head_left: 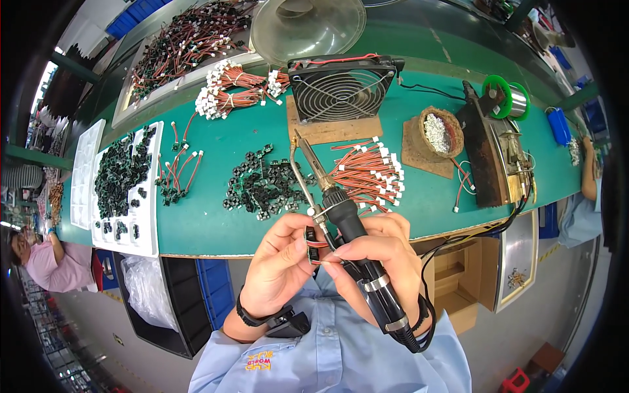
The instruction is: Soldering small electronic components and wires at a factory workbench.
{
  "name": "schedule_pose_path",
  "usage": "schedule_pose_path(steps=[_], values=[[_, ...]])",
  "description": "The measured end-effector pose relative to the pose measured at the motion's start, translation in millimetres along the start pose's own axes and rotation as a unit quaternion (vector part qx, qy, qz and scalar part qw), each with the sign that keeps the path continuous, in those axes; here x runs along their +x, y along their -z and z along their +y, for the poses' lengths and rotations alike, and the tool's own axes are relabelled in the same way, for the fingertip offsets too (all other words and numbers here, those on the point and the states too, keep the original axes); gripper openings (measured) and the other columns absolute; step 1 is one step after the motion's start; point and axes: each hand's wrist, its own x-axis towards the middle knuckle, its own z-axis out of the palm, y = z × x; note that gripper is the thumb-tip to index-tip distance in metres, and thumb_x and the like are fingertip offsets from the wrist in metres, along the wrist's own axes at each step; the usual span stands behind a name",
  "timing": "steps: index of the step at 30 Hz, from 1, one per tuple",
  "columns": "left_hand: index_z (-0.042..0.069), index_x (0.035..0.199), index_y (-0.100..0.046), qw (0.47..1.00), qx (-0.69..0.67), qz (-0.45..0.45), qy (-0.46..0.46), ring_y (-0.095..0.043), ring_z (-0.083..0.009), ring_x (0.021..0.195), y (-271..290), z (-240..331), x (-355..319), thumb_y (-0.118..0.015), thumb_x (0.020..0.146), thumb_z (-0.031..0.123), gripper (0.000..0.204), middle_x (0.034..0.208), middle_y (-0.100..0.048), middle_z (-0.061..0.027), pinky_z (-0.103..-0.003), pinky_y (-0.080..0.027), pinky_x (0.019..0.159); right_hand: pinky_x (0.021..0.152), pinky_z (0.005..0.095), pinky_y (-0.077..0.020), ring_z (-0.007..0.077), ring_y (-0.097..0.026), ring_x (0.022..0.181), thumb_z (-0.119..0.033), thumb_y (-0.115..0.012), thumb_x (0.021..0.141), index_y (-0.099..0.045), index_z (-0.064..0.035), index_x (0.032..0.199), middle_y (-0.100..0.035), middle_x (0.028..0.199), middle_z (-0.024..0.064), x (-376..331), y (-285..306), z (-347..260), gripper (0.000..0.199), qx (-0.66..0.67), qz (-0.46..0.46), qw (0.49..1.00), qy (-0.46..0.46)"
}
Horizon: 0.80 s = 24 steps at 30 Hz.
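Between the fingertips of my left hand (272,265) is a small black component (312,245), with red and black wire at its side. My right hand (391,259) is wrapped round a black soldering iron (347,219), whose metal tip points up and away. A thin metal solder-feed tube (303,177) is clamped along the iron. The thumb and a finger of my right hand come close to the component; whether they also pinch the wire is hard to see. Beyond my hands lie a heap of black components (262,183) and a bundle of red-black wires with white connectors (370,173).
A black fan (342,92) stands behind the iron's tip. Rightward are a round pot of silvery bits (438,133), a solder spool (514,98) and a metal-and-wood device (488,154). White trays of components (124,226) sit at the left. The iron's cable (458,232) trails right.
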Motion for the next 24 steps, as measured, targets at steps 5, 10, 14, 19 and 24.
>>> schedule_pose_path(steps=[5,10,14,19,24], values=[[0.004,0.113,-0.05,1.0,0.0,-0.007,-0.007,-0.056,-0.0188,0.097,-0.5,-0.1,0.6,-0.054,0.089,0.011,0.025,0.102,-0.057,-0.0091,-0.033,-0.044,0.085,0.083,0.0375,-0.0389,0.0207,-0.061,0.079,0.001,-0.075,0.063,-0.054,-0.0104,0.093,-0.066,0.083,0.0037,-0.9,0.4,1.8,0.039,0.014,-0.006,1.0,-0.005],[0.004,0.113,-0.05,1.0,0.013,-0.004,-0.007,-0.055,-0.0189,0.097,-2.0,1.5,-0.6,-0.054,0.089,0.011,0.025,0.102,-0.057,-0.0098,-0.032,-0.044,0.084,0.086,0.0378,-0.0382,0.0197,-0.062,0.08,0.0,-0.075,0.063,-0.054,-0.0106,0.092,-0.066,0.083,0.0042,-1.1,2.5,1.3,0.038,0.019,-0.018,1.0,-0.017],[0.004,0.113,-0.05,1.0,0.014,-0.008,-0.005,-0.055,-0.0188,0.097,-0.4,1.7,-1.4,-0.054,0.089,0.012,0.025,0.102,-0.056,-0.0101,-0.032,-0.044,0.083,0.087,0.0381,-0.0369,0.0194,-0.063,0.08,0.0,-0.075,0.063,-0.053,-0.0111,0.093,-0.067,0.079,0.0031,-1.4,2.1,0.9,0.039,0.016,-0.017,0.999,-0.024],[0.004,0.113,-0.049,1.0,0.025,-0.007,-0.013,-0.055,-0.0187,0.097,-2.6,1.3,-0.4,-0.053,0.089,0.012,0.026,0.102,-0.056,-0.01,-0.031,-0.043,0.084,0.089,0.0381,-0.0358,0.019,-0.063,0.079,0.001,-0.075,0.063,-0.052,-0.0115,0.094,-0.066,0.076,0.0022,0.0,3.5,-0.6,0.04,0.012,-0.02,0.999,-0.024],[0.005,0.114,-0.049,1.0,0.011,-0.014,-0.006,-0.055,-0.0187,0.098,-3.3,1.4,-0.1,-0.053,0.09,0.012,0.026,0.102,-0.056,-0.01,-0.031,-0.043,0.084,0.089,0.0383,-0.0353,0.0187,-0.062,0.078,0.001,-0.075,0.063,-0.051,-0.0117,0.095,-0.066,0.076,0.0016,-0.6,2.8,0.3,0.041,0.02,-0.014,0.999,-0.022]])
